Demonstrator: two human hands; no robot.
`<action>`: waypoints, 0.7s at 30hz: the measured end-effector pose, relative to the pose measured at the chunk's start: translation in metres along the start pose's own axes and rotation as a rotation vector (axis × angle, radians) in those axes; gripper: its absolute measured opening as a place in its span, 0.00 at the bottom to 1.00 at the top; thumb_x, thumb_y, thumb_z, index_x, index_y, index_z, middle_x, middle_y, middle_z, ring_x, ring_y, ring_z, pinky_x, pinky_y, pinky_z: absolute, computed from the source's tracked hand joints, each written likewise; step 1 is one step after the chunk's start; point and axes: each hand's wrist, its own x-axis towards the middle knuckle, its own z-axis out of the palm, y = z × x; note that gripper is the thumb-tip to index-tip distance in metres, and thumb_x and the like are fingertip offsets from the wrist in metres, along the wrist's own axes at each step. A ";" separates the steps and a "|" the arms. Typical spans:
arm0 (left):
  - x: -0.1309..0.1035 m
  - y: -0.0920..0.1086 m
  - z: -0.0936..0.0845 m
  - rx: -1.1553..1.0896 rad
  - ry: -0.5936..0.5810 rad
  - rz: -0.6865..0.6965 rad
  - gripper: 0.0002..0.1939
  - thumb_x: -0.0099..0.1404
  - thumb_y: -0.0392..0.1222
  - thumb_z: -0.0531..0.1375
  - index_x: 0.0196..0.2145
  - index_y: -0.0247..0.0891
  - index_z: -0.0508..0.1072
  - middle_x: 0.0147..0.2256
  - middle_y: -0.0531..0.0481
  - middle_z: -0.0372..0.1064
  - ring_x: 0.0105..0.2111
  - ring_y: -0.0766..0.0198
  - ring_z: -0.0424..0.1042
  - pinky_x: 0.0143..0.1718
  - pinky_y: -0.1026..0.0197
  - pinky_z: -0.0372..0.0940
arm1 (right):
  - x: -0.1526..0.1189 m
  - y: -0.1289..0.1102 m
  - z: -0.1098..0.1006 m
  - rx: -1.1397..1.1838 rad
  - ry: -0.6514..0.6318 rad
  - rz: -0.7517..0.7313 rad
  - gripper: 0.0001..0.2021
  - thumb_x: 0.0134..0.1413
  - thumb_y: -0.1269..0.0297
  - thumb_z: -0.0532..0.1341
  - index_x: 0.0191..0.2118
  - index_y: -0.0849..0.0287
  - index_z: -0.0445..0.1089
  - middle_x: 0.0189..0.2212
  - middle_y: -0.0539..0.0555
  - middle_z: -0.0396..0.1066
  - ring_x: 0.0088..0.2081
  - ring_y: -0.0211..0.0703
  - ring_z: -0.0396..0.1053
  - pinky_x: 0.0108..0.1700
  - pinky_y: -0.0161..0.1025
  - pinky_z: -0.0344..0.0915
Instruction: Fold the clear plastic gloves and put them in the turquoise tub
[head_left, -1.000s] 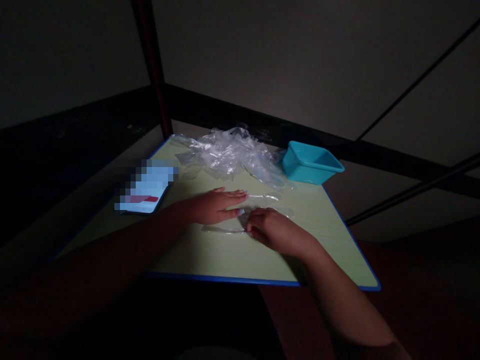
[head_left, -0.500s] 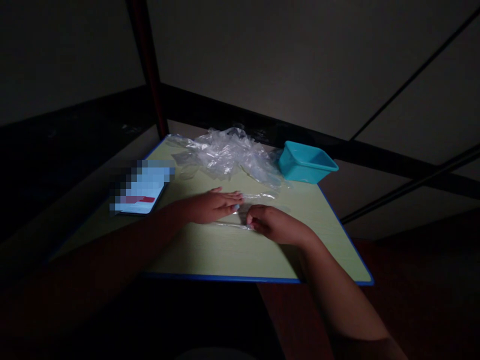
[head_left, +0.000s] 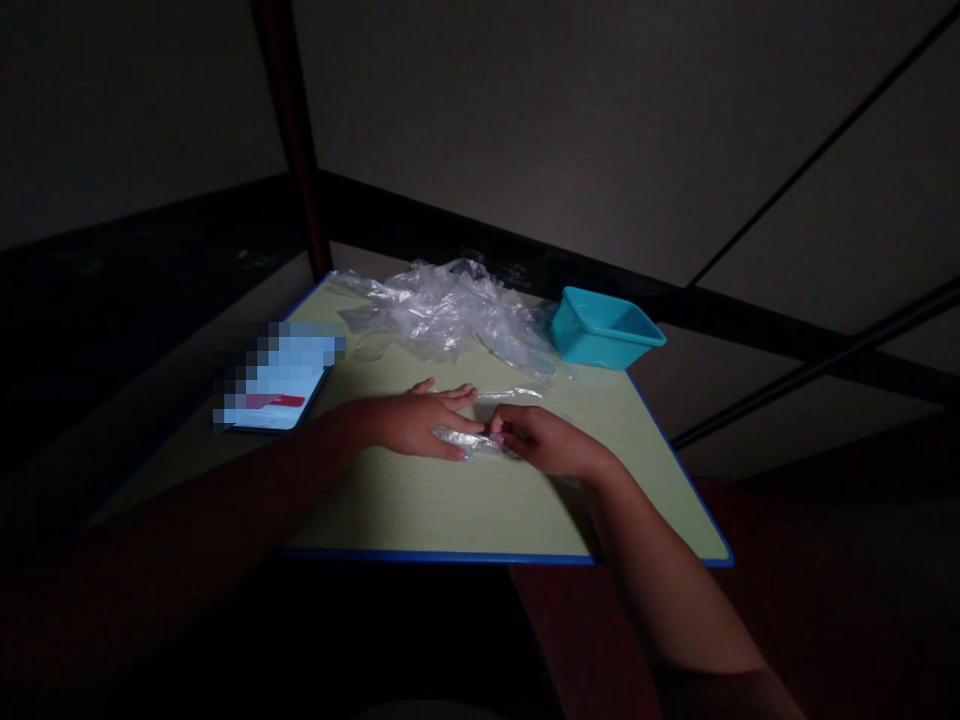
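Note:
A clear plastic bag [head_left: 471, 437] lies on the pale table [head_left: 450, 510], partly covered by both hands. My left hand [head_left: 420, 422] rests flat on its left part, fingers spread and pointing right. Just to the right, my right hand [head_left: 544, 437] has its fingers curled and pinched at the bag's near side, close to the left fingertips. Glints show along the bag's far edge and below the left index finger. The exact bit of plastic between the right fingertips is too small to make out.
A heap of crumpled clear plastic bags [head_left: 450, 310] lies along the table's far side. At the far right corner stands a turquoise plastic basket [head_left: 600, 345]. A phone [head_left: 281, 385] with a lit, blurred screen is at the left edge. Dark walls stand behind.
My left hand has spread its fingers, the thumb moving toward me. The near edge of the bag is now bunched up between the hands. My right hand stays pinched in nearly the same spot.

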 end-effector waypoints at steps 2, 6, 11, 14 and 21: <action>0.000 0.000 0.001 0.010 0.004 0.000 0.23 0.68 0.49 0.53 0.60 0.55 0.59 0.67 0.45 0.32 0.67 0.53 0.31 0.60 0.36 0.31 | 0.000 0.001 0.001 0.004 0.003 -0.001 0.04 0.55 0.74 0.54 0.34 0.61 0.64 0.27 0.49 0.65 0.29 0.36 0.59 0.33 0.34 0.55; 0.001 -0.003 0.004 0.016 0.028 0.010 0.17 0.71 0.44 0.50 0.55 0.55 0.66 0.67 0.48 0.33 0.67 0.55 0.33 0.60 0.37 0.32 | -0.001 0.003 0.002 0.045 0.015 -0.006 0.03 0.58 0.70 0.55 0.33 0.61 0.64 0.27 0.49 0.64 0.29 0.36 0.59 0.32 0.33 0.56; 0.002 -0.004 0.004 -0.006 0.036 0.009 0.18 0.71 0.42 0.50 0.56 0.54 0.65 0.66 0.46 0.35 0.67 0.56 0.34 0.60 0.36 0.33 | -0.005 0.002 -0.003 0.081 -0.104 0.023 0.10 0.52 0.61 0.63 0.36 0.61 0.67 0.27 0.48 0.66 0.27 0.35 0.61 0.30 0.32 0.57; 0.002 -0.001 0.002 -0.019 0.037 -0.007 0.19 0.71 0.42 0.49 0.57 0.55 0.63 0.66 0.46 0.36 0.66 0.55 0.35 0.59 0.35 0.32 | -0.006 0.002 -0.006 0.024 -0.157 0.062 0.05 0.49 0.69 0.64 0.34 0.61 0.69 0.27 0.48 0.69 0.28 0.35 0.63 0.31 0.32 0.58; 0.000 -0.003 0.003 -0.017 0.028 -0.023 0.19 0.71 0.44 0.49 0.57 0.59 0.62 0.67 0.49 0.35 0.67 0.56 0.35 0.60 0.35 0.30 | -0.009 0.005 -0.016 -0.056 -0.086 0.052 0.08 0.51 0.78 0.55 0.33 0.62 0.69 0.29 0.51 0.69 0.30 0.37 0.64 0.35 0.34 0.59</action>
